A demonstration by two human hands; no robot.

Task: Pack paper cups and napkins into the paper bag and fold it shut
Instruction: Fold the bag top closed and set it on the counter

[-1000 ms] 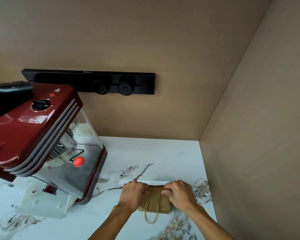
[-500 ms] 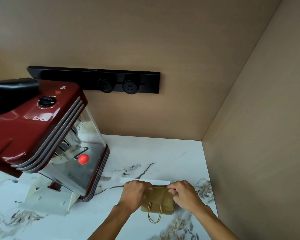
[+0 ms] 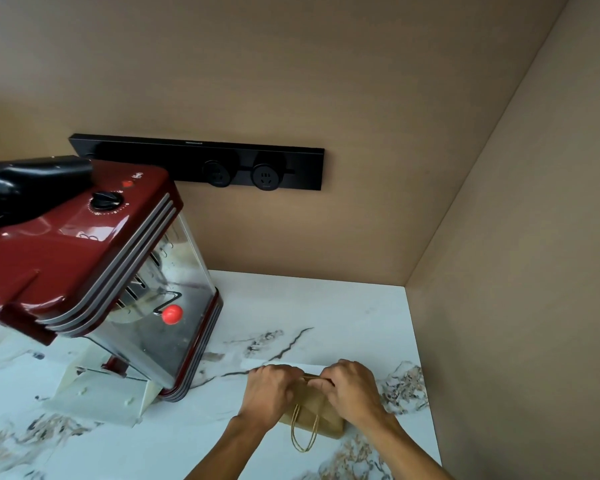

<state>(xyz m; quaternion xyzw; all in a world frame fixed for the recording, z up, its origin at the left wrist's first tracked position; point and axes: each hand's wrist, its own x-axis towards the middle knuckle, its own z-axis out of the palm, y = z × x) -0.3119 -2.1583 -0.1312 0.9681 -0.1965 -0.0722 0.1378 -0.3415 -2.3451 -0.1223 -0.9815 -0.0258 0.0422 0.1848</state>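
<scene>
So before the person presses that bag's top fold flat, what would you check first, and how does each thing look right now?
1. Both hands on the bag's top edge: ok. The left hand and right hand each pinch the top of the brown paper bag.
2. Bag resting on the marble counter: ok.
3. Cups and napkins inside: cannot tell, the contents are hidden.
4. Twine handle clear of the fold: ok, it hangs down the front towards the person.
5. Room beside the red popcorn machine: ok, it stands apart to the left.
6. Fold crease straight: cannot tell, the hands cover it.
</scene>
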